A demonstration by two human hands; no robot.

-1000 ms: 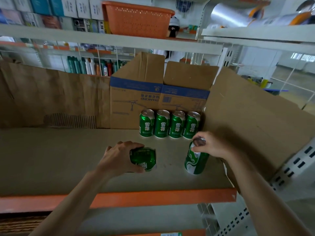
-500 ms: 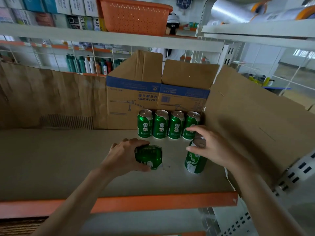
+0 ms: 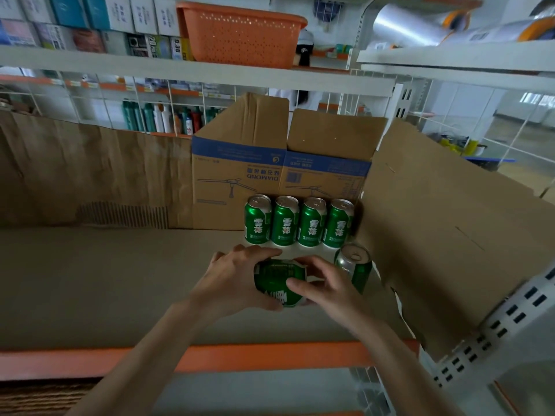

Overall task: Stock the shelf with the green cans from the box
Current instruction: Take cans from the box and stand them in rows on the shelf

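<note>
A row of several green cans [image 3: 297, 222] stands upright on the shelf [image 3: 105, 280] against an open cardboard box [image 3: 270, 181]. In front of the row, to the right, one more green can [image 3: 359, 267] stands alone, untouched. Both hands hold a tilted green can [image 3: 277, 280] just above the shelf board. My left hand [image 3: 237, 280] grips it from the left and over the top. My right hand [image 3: 324, 283] grips it from the right, thumb across its front.
Cardboard sheets line the shelf's back [image 3: 90, 175] and right side [image 3: 450, 235]. An orange rail [image 3: 270, 355] edges the shelf front. An orange basket [image 3: 243, 31] and boxes sit on the shelf above. A white perforated upright [image 3: 495, 325] stands at right.
My right hand let go of the lone upright can and moved left onto the tilted can that my left hand holds. That can shifted slightly right.
</note>
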